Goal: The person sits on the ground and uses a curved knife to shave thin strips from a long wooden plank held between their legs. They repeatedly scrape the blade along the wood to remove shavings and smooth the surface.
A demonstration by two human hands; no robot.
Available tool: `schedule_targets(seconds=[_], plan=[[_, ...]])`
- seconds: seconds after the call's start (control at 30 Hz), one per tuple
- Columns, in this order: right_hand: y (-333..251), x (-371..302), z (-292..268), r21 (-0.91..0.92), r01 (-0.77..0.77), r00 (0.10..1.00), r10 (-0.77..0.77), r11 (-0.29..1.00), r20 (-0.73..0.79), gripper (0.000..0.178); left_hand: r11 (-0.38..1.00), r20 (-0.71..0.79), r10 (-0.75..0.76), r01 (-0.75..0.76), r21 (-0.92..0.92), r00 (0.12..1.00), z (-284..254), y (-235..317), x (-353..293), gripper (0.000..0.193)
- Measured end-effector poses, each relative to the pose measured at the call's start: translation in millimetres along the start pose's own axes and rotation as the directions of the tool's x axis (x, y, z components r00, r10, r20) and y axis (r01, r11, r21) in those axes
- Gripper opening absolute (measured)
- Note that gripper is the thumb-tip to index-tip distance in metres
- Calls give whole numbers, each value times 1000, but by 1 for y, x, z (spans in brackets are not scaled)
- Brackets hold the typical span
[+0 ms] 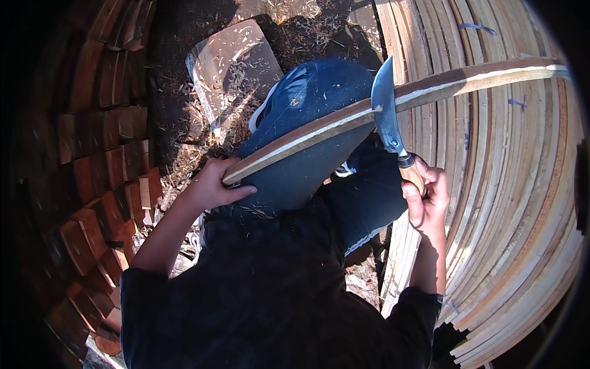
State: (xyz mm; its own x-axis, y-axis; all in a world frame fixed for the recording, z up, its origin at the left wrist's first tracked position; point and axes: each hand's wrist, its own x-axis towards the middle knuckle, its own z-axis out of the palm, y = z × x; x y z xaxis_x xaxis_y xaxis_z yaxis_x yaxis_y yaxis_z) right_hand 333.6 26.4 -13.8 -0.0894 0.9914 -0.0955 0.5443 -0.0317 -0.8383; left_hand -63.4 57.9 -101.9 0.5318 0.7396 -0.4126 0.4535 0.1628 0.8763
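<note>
A long narrow wooden strip, brown with a pale edge, runs from my lap out to the far right over the stacked wood. My left hand is closed round its near end, thumb stretched along my thigh. In my right hand is a machete-like knife with a broad curved blade and a wooden handle. Its blade stands upward across the strip, just beyond my knee. Whether the edge bites into the wood or only lies against it, I cannot tell. Both legs in blue jeans are under the strip.
On the right lies a wide stack of long pale wooden strips, some with blue marks. Cut reddish wood blocks are piled at the left. A flat board strewn with shavings rests on the ground ahead, among more shavings.
</note>
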Motion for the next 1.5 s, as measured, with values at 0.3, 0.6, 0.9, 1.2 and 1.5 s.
schedule_targets(seconds=[0.3, 0.6, 0.9, 1.2, 1.5], plan=[[-17, 25, 5, 159, 207, 978, -209, 965, -4, 32, 1000, -27, 10, -11, -10, 1000, -1, 3, 3, 42], [-14, 13, 0, 92, 139, 990, -136, 986, -43, 33, 999, 21, -37, 37, -33, 999, -6, 11, 6, 41], [-19, 8, 7, -122, 33, 998, -39, 992, -45, 33, 992, 57, -115, 117, -39, 992, -8, 10, 10, 45], [-30, 12, 12, -145, 206, 968, -181, 968, 173, 33, 1000, 23, -21, 21, 11, 999, -6, 4, 8, 44], [-11, 7, 8, -10, 237, 969, -237, 972, -76, 44, 1000, 31, -8, 7, 21, 999, -1, 1, 1, 43]])
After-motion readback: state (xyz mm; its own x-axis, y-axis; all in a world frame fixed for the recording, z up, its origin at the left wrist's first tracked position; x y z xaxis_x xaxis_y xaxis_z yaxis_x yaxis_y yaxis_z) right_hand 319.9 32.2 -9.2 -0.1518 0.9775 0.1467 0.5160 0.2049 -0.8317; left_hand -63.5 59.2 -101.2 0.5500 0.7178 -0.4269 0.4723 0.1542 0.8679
